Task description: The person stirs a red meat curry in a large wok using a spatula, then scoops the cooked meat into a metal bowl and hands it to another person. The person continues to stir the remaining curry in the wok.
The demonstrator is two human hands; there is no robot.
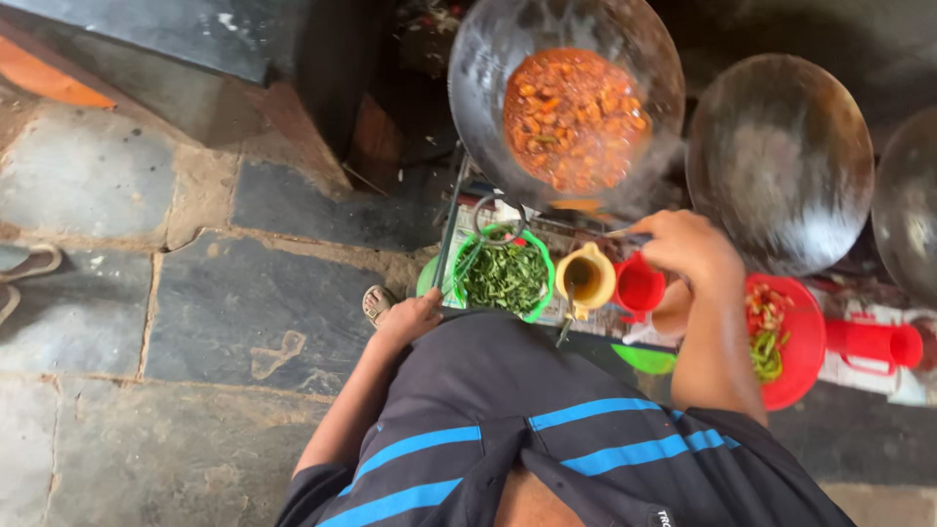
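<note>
Fingers of the right hand are curling around a thin utensil handle, its long axis pointing toward 9 o'clock; the wok is sitting at 11 o'clock, while the left hand is hanging loosely curled, empty.

Soft daylight, dim top, slight blur

crowded cups and bowls before wok
</note>
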